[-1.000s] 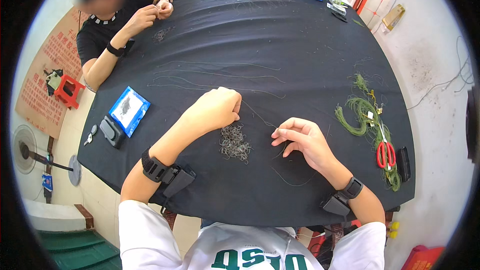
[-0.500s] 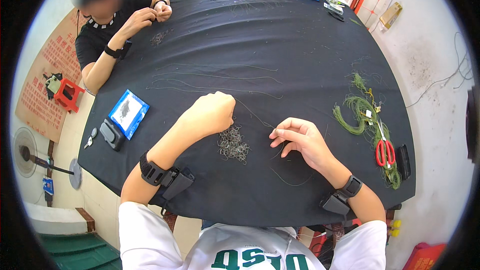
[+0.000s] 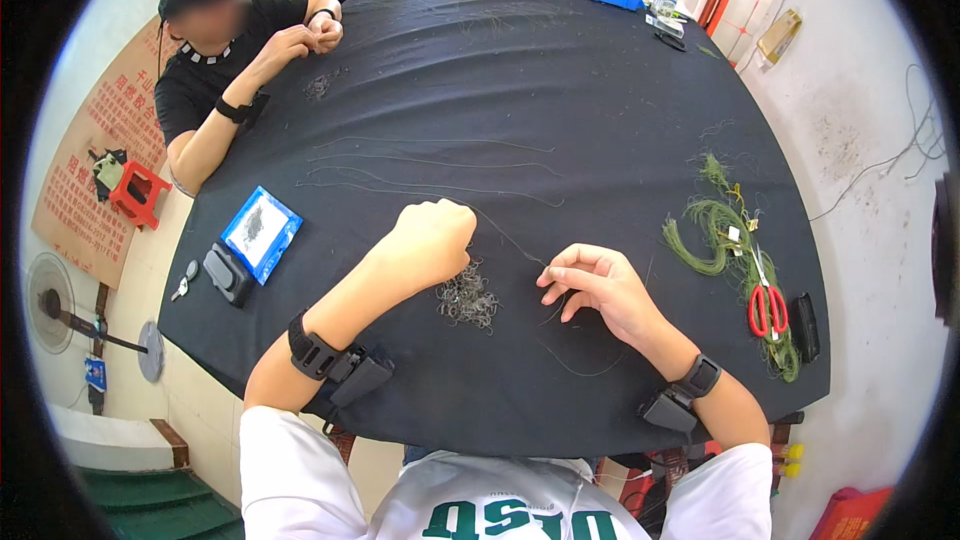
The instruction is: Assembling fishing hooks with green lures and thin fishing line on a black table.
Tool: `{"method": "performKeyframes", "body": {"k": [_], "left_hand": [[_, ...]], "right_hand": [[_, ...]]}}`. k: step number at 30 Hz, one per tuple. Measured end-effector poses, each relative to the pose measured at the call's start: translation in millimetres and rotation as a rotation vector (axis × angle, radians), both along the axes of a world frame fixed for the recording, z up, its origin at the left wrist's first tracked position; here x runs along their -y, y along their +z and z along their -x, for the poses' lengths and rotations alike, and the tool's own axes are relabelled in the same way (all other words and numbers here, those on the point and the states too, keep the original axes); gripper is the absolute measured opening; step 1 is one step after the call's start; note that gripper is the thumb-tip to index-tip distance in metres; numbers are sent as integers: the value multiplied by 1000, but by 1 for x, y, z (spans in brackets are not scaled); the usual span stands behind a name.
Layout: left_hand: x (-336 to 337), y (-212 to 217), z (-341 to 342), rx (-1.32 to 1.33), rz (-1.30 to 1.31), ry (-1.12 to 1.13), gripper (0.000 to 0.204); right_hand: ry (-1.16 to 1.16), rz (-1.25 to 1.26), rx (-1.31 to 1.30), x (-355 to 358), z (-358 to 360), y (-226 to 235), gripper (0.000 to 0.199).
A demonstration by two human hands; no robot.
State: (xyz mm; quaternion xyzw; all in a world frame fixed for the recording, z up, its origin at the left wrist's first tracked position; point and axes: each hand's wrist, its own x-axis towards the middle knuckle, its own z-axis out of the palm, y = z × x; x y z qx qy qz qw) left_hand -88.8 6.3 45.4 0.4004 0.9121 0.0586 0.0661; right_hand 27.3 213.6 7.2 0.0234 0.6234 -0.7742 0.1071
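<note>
My left hand (image 3: 425,242) is curled closed at the far left edge of a loose pile of small dark wire hooks (image 3: 467,298). Its fingertips face away and are hidden, so I cannot make out what is in them. My right hand (image 3: 600,290), a little to the right of the pile, pinches a thin dark green line (image 3: 508,231) between thumb and forefinger. From that pinch the line runs up and left past my left knuckles. Below my right fingers a loose end of line (image 3: 583,374) curves on the black cloth. Several more lines (image 3: 440,162) lie stretched out beyond my left hand.
Green line bundles (image 3: 705,258) lie at the right, with red-handled scissors (image 3: 768,308) and a black case (image 3: 806,328). At the left are a blue-edged packet (image 3: 262,232), a dark grey case (image 3: 227,274) and keys (image 3: 184,282). Across the black-covered table (image 3: 480,70) a person (image 3: 230,60) works beside another small pile.
My left hand has shifted slightly nearer to me beside the hook pile. My right hand keeps its pinch on the line and has hardly moved. The whole view has tilted a little.
</note>
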Motion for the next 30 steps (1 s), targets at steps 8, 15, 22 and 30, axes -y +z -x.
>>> {"method": "performKeyframes", "body": {"k": [8,15,22,30], "left_hand": [[-3,6,-8,4,77,-11,12],[2,7,-15,-22,-201,-59,10],[-2,12,-21,72,-354,-99,11],[-16,23,-35,385,-500,-183,11]], "right_hand": [[-9,21,7,1,-1,3,12],[0,17,2,1,-1,3,12],[3,27,-10,-1,-1,2,16],[-65,-57,-124,12,-7,15,15]]}}
